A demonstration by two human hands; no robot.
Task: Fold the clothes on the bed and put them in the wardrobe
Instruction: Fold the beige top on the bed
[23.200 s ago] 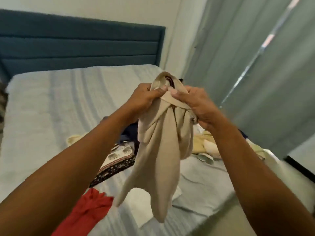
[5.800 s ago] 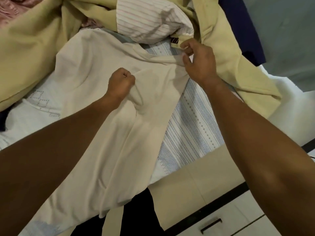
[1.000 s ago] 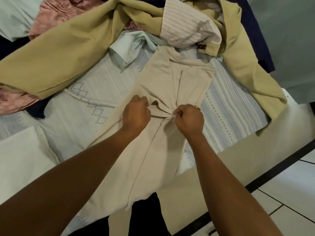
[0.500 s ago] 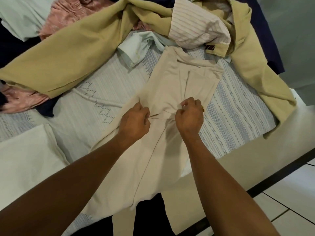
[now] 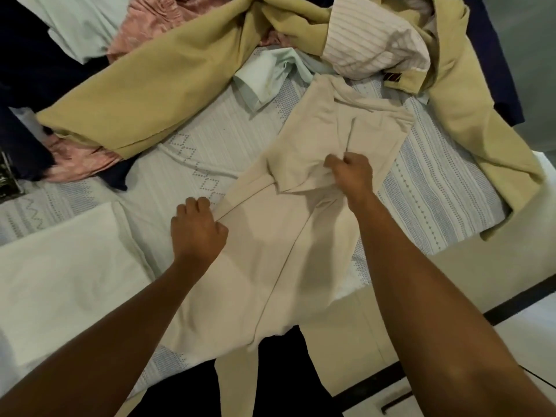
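A beige garment (image 5: 304, 248) lies spread on the bed's patterned sheet (image 5: 186, 164), its lower end hanging over the bed's near edge. My left hand (image 5: 197, 230) grips its left edge with curled fingers. Further up, my right hand (image 5: 352, 174) pinches a bunched fold near its middle. The top of the garment reaches the pile of unfolded clothes at the far side.
A large mustard-yellow garment (image 5: 168, 82) stretches across the far side, with a striped shirt (image 5: 376, 46), pink cloth (image 5: 156, 22), pale green cloth (image 5: 267, 76) and dark navy clothes (image 5: 33, 73) around it. A white folded piece (image 5: 66, 272) lies at the left. Tiled floor (image 5: 529, 341) shows at right.
My left hand has moved away from the right hand, down and left to the beige garment's left edge. The right hand stays pinching the fold near the middle.
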